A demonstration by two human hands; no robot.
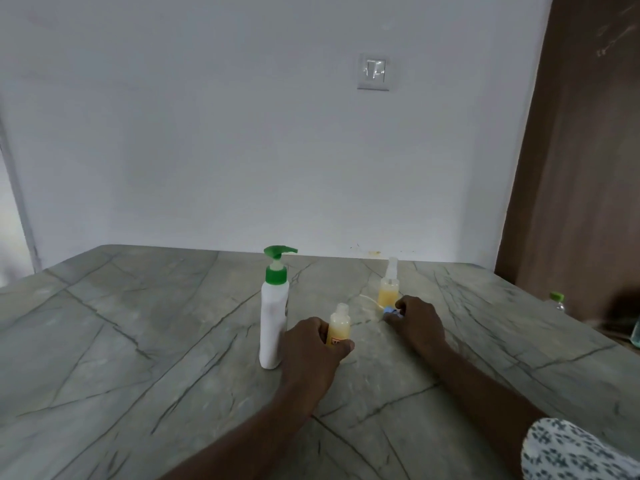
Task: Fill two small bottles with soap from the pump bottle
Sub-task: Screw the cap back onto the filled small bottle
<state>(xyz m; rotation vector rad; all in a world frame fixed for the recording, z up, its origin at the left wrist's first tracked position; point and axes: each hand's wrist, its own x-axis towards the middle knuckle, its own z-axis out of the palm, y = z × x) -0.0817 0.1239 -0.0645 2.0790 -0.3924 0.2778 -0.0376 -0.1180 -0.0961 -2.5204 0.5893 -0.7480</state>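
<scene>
We judge the filling to be nearly over and the closing step in hand: the left hand [311, 348] has its fingers and thumb curled round the small clear plastic bottle of yellow soap [338, 326], which stands on the grey veined stone worktop [138, 323] with its neck open, while the right hand [417, 318] rests on the worktop a little to the right, its fingertips pinching a small blue cap [390, 310]. Just beyond that hand stands the second small clear bottle [388, 289], also holding yellow soap and wearing a pale top that looks like a sprayer. The tall white pump bottle with the green pump head [274, 313] stands upright immediately left of the left hand, its spout pointing right. As we see it, the next move calls for the right hand to lift the cap across to the open neck, set it square on the thread and turn it down, with the left hand keeping the bottle upright so nothing spills. As for writing, the gripped bottle carries an orange-red label low on its front, mostly covered by fingers, and we cannot read it; the pump bottle's white side shows no print we can make out. A white wall switch plate [373, 71] on the wall behind bears no legible marks
</scene>
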